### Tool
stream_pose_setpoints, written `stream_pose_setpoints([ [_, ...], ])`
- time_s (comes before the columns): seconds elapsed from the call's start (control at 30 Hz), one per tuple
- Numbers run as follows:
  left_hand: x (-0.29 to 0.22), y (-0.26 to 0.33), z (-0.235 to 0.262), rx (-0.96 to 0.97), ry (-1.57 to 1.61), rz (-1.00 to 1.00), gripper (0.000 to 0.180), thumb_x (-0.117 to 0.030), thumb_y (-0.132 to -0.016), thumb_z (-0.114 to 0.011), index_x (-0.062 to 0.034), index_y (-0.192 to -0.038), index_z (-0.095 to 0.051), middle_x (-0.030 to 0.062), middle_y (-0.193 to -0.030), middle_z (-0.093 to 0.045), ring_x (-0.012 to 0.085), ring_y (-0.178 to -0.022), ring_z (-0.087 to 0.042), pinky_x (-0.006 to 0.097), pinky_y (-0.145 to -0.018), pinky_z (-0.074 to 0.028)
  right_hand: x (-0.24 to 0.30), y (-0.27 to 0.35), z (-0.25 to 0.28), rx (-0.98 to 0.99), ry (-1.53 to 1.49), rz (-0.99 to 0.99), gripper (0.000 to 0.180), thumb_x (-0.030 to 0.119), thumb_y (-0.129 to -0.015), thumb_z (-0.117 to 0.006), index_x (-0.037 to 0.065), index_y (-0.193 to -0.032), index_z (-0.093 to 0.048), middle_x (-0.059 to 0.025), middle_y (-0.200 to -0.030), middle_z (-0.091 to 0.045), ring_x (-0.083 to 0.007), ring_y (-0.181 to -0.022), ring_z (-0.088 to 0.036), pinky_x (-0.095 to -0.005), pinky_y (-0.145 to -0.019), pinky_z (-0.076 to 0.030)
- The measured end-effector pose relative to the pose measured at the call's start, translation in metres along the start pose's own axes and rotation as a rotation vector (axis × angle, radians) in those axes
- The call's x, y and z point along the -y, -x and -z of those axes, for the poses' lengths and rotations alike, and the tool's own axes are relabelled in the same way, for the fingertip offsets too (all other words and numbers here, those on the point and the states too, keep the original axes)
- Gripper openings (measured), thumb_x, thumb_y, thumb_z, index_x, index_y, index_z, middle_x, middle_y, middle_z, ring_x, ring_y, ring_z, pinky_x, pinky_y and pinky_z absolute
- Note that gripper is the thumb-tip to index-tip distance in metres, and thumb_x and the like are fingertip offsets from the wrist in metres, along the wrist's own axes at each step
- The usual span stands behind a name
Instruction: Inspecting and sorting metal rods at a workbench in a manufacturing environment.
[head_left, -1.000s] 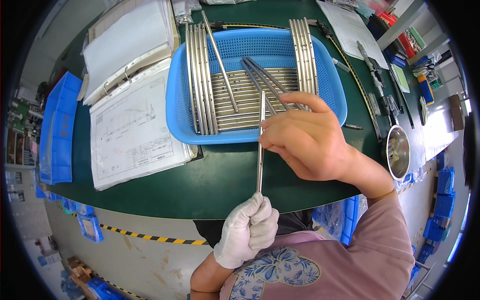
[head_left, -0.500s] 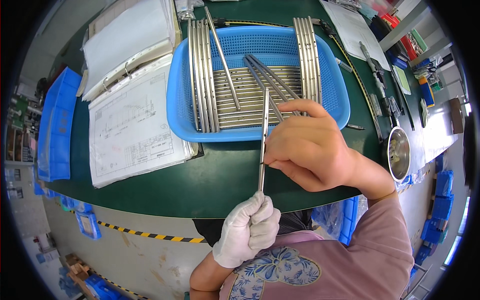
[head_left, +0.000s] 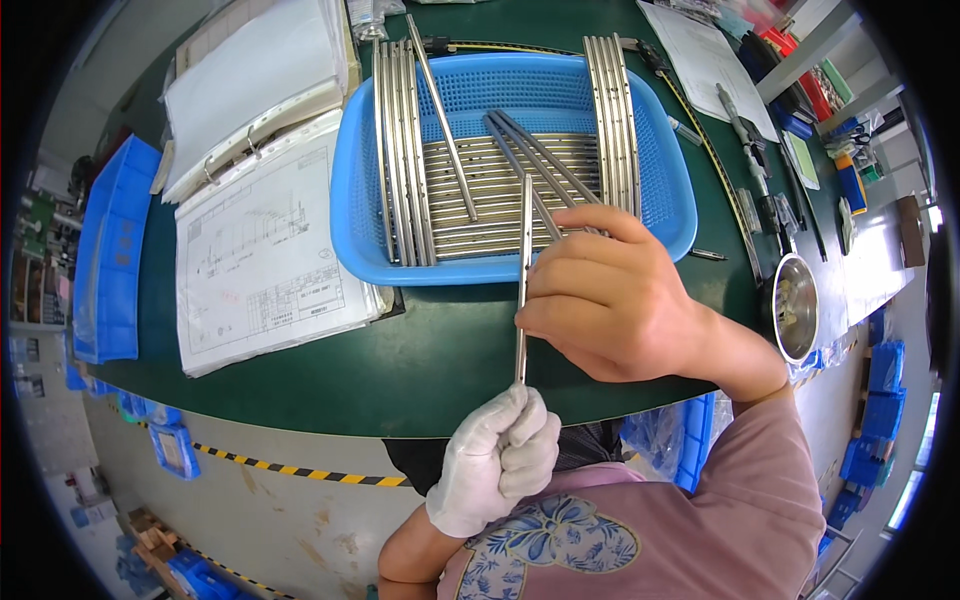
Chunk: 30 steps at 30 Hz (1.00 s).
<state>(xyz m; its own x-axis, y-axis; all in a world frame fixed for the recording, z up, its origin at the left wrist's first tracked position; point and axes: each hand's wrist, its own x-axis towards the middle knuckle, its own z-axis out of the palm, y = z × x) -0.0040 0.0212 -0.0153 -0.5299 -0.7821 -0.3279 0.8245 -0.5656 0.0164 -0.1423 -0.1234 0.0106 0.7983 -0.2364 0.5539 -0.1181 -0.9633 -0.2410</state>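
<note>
On the desk (head_left: 430, 370), a blue basket (head_left: 505, 92) of rods (head_left: 402, 155) lies beyond, binder (head_left: 260, 240) left; the left hand's (head_left: 495, 460) grip wraps one steel rod (head_left: 524, 250); the right hand (head_left: 615, 300) touches it, grip unclear.

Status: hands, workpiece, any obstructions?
White-gloved left hand gripping slim silver metal rod; bare right hand at its middle; blue oblong plastic basket beyond, seemingly unobstructive.

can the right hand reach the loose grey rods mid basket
Probably yes: the right hand is close by the grey rods and the blue basket is open on top, though that hand is touching another rod.
</note>
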Motion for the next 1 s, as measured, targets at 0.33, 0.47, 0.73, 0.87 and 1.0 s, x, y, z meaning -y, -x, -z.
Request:
stream_pose_setpoints([
  [0.33, 0.012, 0.014, -0.007, -0.325, -0.309, -0.184, 0.018, -0.021, -0.093, -0.040, -0.0053, -0.089, -0.047, -0.0057, -0.055, -0.027, 0.0043, -0.040, -0.021, 0.021, -0.037, -0.017, 0.009, -0.008, 0.003, -0.219, 0.072, 0.030, 0.011, 0.009, -0.063, -0.061, 0.007, -0.073, -0.057, -0.0018, -0.069, -0.053, -0.0184, -0.064, -0.056, -0.0381, -0.083, -0.046],
  [0.47, 0.010, 0.012, -0.008, -0.289, -0.286, -0.168, 0.017, -0.021, -0.092, -0.039, -0.0064, -0.090, -0.047, -0.0058, -0.055, -0.027, 0.0041, -0.040, -0.020, 0.020, -0.036, -0.017, 0.015, 0.000, 0.008, -0.004, -0.134, 0.000, 0.011, 0.005, -0.070, -0.066, 0.007, -0.079, -0.060, -0.0032, -0.076, -0.060, -0.0189, -0.068, -0.060, -0.0410, -0.087, -0.043],
  [0.73, 0.010, 0.012, -0.011, -0.258, -0.270, -0.173, 0.018, -0.023, -0.092, -0.041, -0.0063, -0.090, -0.047, -0.0057, -0.056, -0.028, 0.0041, -0.040, -0.020, 0.020, -0.037, -0.017, 0.014, 0.000, -0.004, -0.116, -0.167, 0.008, 0.013, 0.006, -0.065, -0.064, 0.007, -0.077, -0.059, -0.0025, -0.069, -0.055, -0.0194, -0.061, -0.055, -0.0396, -0.083, -0.046],
  [0.87, 0.009, 0.011, -0.011, -0.232, -0.250, -0.149, 0.020, -0.023, -0.093, -0.040, -0.0036, -0.092, -0.046, -0.0059, -0.056, -0.028, 0.0039, -0.041, -0.022, 0.021, -0.038, -0.019, 0.012, 0.001, -0.005, -0.115, -0.090, 0.023, 0.015, 0.006, -0.064, -0.064, 0.007, -0.078, -0.059, -0.0023, -0.070, -0.055, -0.0191, -0.061, -0.055, -0.0395, -0.083, -0.046],
  [1.0, 0.007, 0.011, -0.011, -0.236, -0.235, -0.161, 0.020, -0.022, -0.093, -0.040, -0.0036, -0.092, -0.046, -0.0059, -0.056, -0.028, 0.0038, -0.041, -0.022, 0.021, -0.038, -0.018, 0.009, -0.004, 0.000, -0.123, -0.154, -0.004, 0.013, 0.006, -0.065, -0.063, 0.007, -0.077, -0.059, -0.0023, -0.069, -0.055, -0.0189, -0.061, -0.055, -0.0394, -0.083, -0.046],
])
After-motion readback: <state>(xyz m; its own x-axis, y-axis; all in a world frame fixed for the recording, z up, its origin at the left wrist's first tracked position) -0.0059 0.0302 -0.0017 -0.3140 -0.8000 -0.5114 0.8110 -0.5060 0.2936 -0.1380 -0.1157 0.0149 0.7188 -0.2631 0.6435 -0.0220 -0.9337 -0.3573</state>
